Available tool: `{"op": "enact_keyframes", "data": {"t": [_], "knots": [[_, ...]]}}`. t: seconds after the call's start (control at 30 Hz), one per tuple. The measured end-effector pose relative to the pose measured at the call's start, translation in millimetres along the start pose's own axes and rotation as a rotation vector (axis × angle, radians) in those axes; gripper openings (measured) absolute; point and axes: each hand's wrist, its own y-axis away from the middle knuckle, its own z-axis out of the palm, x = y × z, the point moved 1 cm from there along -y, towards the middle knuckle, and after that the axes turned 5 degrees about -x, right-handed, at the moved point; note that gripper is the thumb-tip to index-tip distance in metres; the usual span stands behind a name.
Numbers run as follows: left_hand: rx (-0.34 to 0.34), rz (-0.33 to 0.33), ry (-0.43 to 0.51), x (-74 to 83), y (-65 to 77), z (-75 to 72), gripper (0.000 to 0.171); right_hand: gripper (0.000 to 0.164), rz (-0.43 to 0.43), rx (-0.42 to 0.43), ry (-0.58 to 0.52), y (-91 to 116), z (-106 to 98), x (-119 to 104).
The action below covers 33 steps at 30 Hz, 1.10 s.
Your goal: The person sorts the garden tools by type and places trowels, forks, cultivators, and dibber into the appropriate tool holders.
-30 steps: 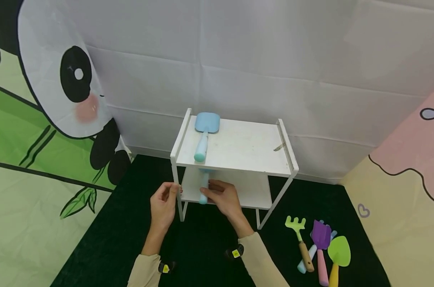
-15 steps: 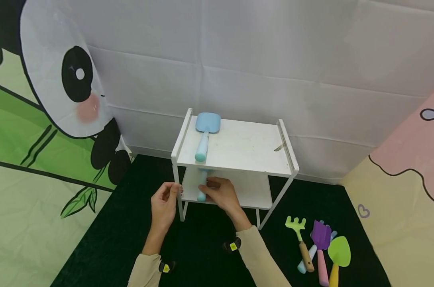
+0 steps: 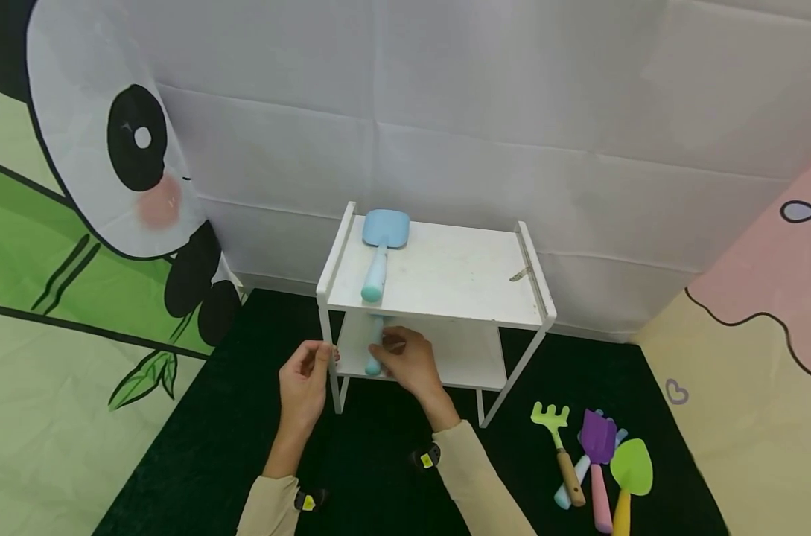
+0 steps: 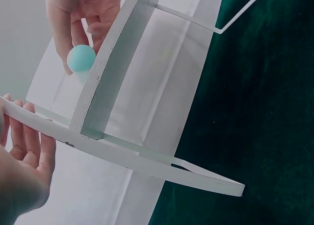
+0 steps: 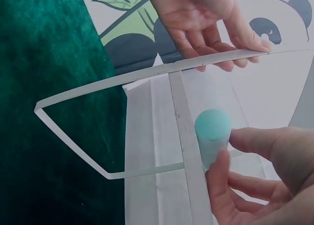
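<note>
My right hand [image 3: 413, 363] pinches the light-blue handle [image 3: 374, 362] of a garden tool at the lower shelf [image 3: 468, 356] of a small white rack. The tool's head is hidden under the upper shelf. Seen from the right wrist, the handle's mint-green round end [image 5: 213, 124] points toward the camera, between thumb and fingers. My left hand [image 3: 302, 383] holds the rack's left front post [image 3: 329, 335], its fingers [image 4: 32, 141] around the white bar in the left wrist view. Above, a light-blue toy shovel [image 3: 386, 229] lies on the left of the upper shelf [image 3: 455, 275].
On the dark green cloth [image 3: 385, 476] at right lie a green hand rake [image 3: 550, 418], a purple shovel [image 3: 598, 438] and a green trowel [image 3: 631, 467]. Another light-blue tool [image 3: 563, 497] is partly beneath them. A white curtain [image 3: 459, 112] hangs behind the rack.
My right hand has slid the tool a little further back into the lower shelf and slightly left. The left hand has stayed on the post.
</note>
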Motion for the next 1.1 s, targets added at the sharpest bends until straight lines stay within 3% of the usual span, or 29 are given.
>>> {"op": "enact_keyframes", "data": {"t": [0.4, 0.63, 1.1], "knots": [[0.001, -0.007, 0.001, -0.2, 0.8, -0.4, 0.025, 0.035, -0.052, -0.026, -0.052, 11.9, -5.0, 1.0], [0.0, -0.003, 0.001, -0.3, 1.9, -0.5, 0.024, 0.03, -0.038, 0.017, -0.037, 19.3, -9.3, 5.0], [0.007, 0.01, -0.008, 2.2, 1.4, -0.4, 0.024, 0.028, -0.111, 0.058, -0.043, 33.9, -16.0, 11.4]]}}
